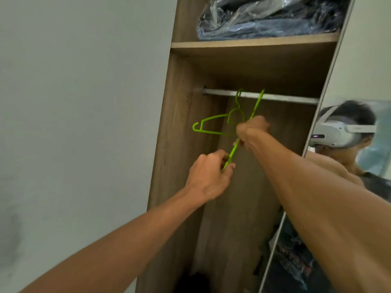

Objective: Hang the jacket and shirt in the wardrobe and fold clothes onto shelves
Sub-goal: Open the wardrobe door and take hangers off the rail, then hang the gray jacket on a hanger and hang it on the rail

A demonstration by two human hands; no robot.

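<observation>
Two bright green plastic hangers sit under the metal rail (285, 98) inside the open wooden wardrobe (179, 115). One green hanger (213, 123) hooks over the rail and faces me, with my right hand (251, 132) gripping its right side. The second green hanger (256, 106) is turned edge-on and slants from the rail down to the left. My left hand (209, 176) pinches its lower end. No jacket or shirt is in view.
A shelf (254, 42) above the rail holds dark clothes in a clear plastic bag (266, 17). A mirrored door (338, 187) on the right shows a person's reflection. A plain wall (74, 123) fills the left.
</observation>
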